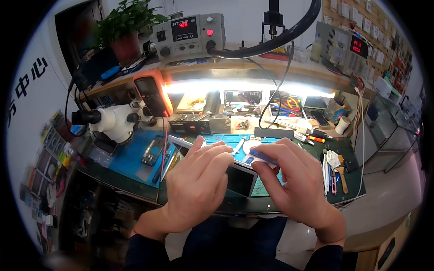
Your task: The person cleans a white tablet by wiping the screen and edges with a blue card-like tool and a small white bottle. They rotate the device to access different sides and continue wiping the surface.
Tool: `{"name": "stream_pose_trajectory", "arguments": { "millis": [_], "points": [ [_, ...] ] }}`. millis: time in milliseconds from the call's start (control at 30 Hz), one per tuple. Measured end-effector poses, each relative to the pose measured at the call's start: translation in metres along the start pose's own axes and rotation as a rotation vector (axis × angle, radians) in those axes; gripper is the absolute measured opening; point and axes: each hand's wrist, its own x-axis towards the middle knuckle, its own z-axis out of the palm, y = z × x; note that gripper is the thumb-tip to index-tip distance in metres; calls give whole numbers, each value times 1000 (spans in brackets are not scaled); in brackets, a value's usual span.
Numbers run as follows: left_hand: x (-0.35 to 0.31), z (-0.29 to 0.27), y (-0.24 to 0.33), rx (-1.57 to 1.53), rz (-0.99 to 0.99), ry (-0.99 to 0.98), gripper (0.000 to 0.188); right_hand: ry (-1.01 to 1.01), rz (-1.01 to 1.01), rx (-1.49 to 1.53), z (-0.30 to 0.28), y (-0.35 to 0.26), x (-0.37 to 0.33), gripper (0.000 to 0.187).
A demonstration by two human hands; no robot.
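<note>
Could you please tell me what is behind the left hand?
Part of a white-edged, dark-screened tablet-like device shows behind the left hand. Whatever the hand itself covers cannot be seen.

A pale wall stands behind the workbench, whose top is dark green. A wooden shelf runs above it, and beneath that a bright white light strip glows along the bench's back. On the left, a white wall bears large dark characters beside a dark doorway. On the right, small packages hang on a tan wall, above a glass-sided cabinet; light grey floor shows below.
</note>
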Motion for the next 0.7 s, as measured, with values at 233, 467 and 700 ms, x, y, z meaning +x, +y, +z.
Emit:
{"name": "stream_pose_trajectory", "arguments": {
  "millis": [233,467,700],
  "points": [
    [2,2,-9,-17,62,23,20,-83,-12,-112,-1,-6,5,18],
    [-1,0,-13,-24,81,27,23,-202,-5,-193,-10,-21,20,14],
    [-3,-3,-14,-63,79,21,22,-296,-1,-212,-5,-18,25,17]
  ]
}}
